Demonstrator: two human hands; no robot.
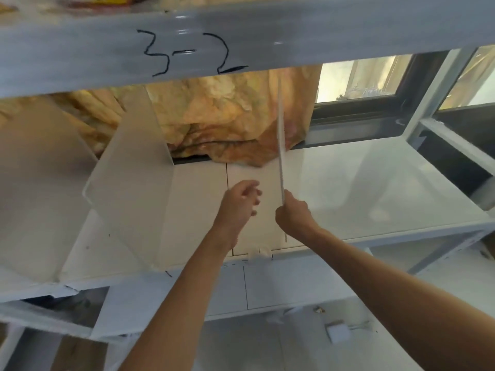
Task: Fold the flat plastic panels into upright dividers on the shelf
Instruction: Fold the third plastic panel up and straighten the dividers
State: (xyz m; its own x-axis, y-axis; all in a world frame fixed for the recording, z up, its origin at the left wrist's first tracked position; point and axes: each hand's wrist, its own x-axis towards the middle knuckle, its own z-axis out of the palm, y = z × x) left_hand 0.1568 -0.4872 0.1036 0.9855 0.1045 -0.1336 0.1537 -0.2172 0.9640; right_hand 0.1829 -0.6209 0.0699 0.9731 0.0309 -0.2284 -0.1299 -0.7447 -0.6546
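The panel (280, 145) is standing on edge just right of the frame's centre, showing to the camera only as a thin pale line. Its long axis is running from the front lip of the shelf (401, 231), near the hands, up and away toward the yellow cloth (222, 116) at the back. The right hand (293, 218) is gripping the panel's near lower edge, fingers curled round it and thumb pointing up along it. The left hand (238, 203) is hovering just left of the panel, apart from it, fingers loosely curled and holding nothing. So the panel is lying between the two hands, with the right one on it and the left one facing its left side.

A glossy sheet (375, 180) is lying flat on the shelf to the right of the panel; whether the two are joined at a fold I cannot tell. Toward the left of the frame a divider (128, 188) is already standing, leaning slightly, well apart from the panel in hand.

By my reading the panel is nearly upright. The next move is depending on the left hand meeting that left side to square it while the right is steadying the front edge.
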